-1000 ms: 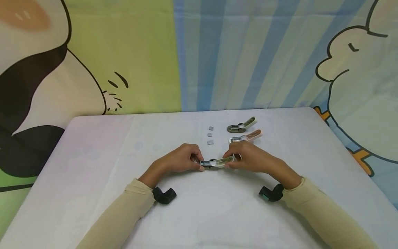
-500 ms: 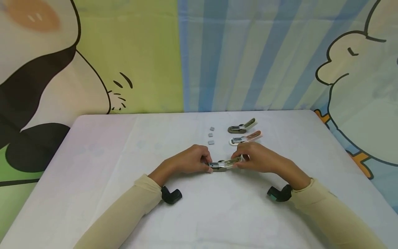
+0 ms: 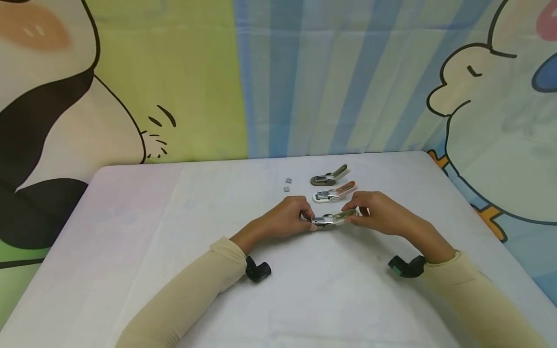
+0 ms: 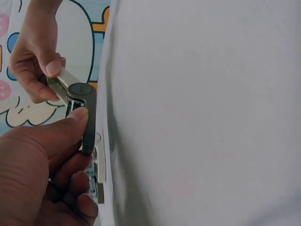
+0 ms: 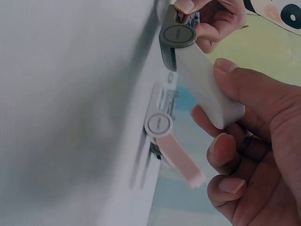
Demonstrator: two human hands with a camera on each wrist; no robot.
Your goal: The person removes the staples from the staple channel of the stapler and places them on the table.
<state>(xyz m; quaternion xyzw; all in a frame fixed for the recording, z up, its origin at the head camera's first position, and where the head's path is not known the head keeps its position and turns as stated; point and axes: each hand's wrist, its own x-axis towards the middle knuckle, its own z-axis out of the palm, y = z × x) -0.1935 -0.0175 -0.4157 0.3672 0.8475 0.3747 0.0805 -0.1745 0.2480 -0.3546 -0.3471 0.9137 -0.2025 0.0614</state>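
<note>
A grey-green stapler [image 3: 323, 221] with a raised white-and-green handle is held between both hands, near the table surface. My left hand [image 3: 289, 217] pinches its front end, the thumb lying on the metal staple channel in the left wrist view. At the other end, my right hand [image 3: 378, 212] grips the handle [image 5: 200, 84] between thumb and fingers. Just beyond it lies a white stapler with a pink handle [image 3: 335, 195], its handle raised. Farther back sits a second grey-green stapler [image 3: 325, 180], also with its handle up.
Small grey blocks [image 3: 286, 189] lie beyond my left hand, left of the staplers. All of this is on a white-covered table [image 3: 196, 193]. A printed cloth with cartoon figures [image 3: 196, 77] hangs behind the table's far edge.
Both hands have moved right and slightly away from me with the stapler, bringing it below the pink-handled one. The nearest grey block, visible before, is now out of sight.
</note>
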